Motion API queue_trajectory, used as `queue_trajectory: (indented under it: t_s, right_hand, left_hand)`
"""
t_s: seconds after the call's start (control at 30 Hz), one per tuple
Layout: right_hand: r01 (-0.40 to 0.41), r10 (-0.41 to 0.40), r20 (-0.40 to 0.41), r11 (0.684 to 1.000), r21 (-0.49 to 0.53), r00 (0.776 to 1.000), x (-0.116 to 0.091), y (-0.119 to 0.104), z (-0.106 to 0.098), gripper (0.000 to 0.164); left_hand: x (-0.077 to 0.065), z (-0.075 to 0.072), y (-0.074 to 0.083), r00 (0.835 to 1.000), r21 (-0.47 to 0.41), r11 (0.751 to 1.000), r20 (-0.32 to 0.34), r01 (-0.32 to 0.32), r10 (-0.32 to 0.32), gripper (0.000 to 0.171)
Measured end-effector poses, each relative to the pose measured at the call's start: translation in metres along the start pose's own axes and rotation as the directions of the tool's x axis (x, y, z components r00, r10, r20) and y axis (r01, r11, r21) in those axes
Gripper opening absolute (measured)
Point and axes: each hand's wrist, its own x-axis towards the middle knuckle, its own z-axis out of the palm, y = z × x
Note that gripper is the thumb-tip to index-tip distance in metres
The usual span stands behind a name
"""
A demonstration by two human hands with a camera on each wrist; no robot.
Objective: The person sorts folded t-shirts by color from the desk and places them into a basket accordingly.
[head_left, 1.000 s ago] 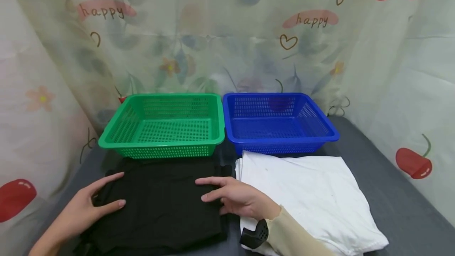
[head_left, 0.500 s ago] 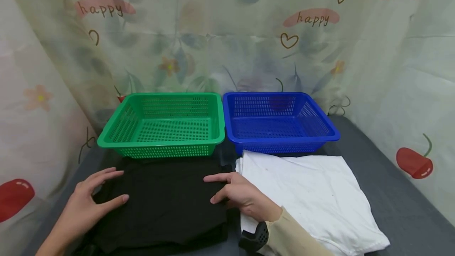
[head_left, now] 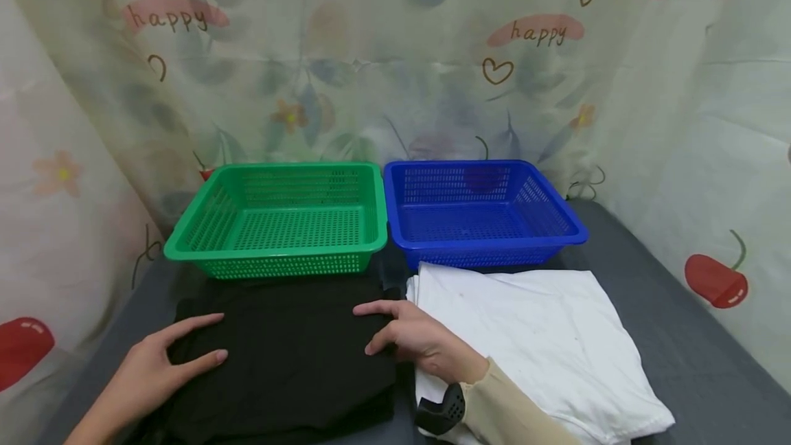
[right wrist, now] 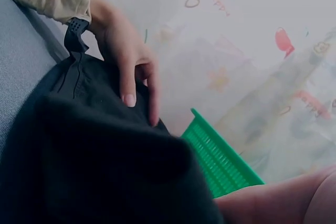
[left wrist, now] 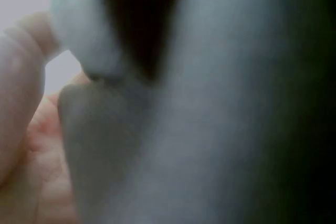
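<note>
A folded black garment (head_left: 290, 356) lies at the left front of the table. At its left side, my left hand (head_left: 145, 369) grips it with thumb and index finger spread over the top; the remaining fingers are hidden. On the opposite side my right hand (head_left: 426, 345) holds the garment's edge, thumb and index finger above and the others tucked out of sight. The right wrist view looks across the black cloth (right wrist: 110, 156) to the left hand (right wrist: 123, 51). In the left wrist view, part of a hand (left wrist: 52, 177) appears beside blurred grey and dark shapes.
Behind the black garment stands a green plastic basket (head_left: 272, 253), with a blue basket (head_left: 488, 244) close on its right. A folded white garment (head_left: 531, 342) lies under the right forearm. Printed curtains (head_left: 371, 88) enclose the grey-covered table (head_left: 698, 376).
The right hand has shifted slightly right and its lower fingers have gone under the garment's edge. More of the left fingers are now hidden. The head view has turned slightly.
</note>
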Motion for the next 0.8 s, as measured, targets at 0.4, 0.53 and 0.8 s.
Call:
queue_trajectory:
  t_s: [0.4, 0.53, 0.8]
  right_hand:
    - [-0.051, 0.043, 0.07, 0.992, 0.113, 0.997, 0.001, 0.002, 0.001, 0.059]
    - [-0.032, 0.027, 0.058, 0.994, 0.101, 0.998, 0.001, 0.003, 0.001, 0.064]
    - [0.002, -0.007, 0.047, 0.996, 0.09, 0.999, 0.002, 0.006, 0.001, 0.068]
  left_hand:
    - [-0.002, 0.006, 0.008, 0.992, -0.012, 0.995, -0.088, -0.094, 0.093, 0.06]
    - [-0.002, 0.007, 0.011, 0.995, -0.053, 0.997, -0.085, -0.048, 0.044, 0.065]
    - [0.0, 0.006, 0.01, 0.997, -0.057, 0.998, 0.072, 0.005, -0.001, 0.076]
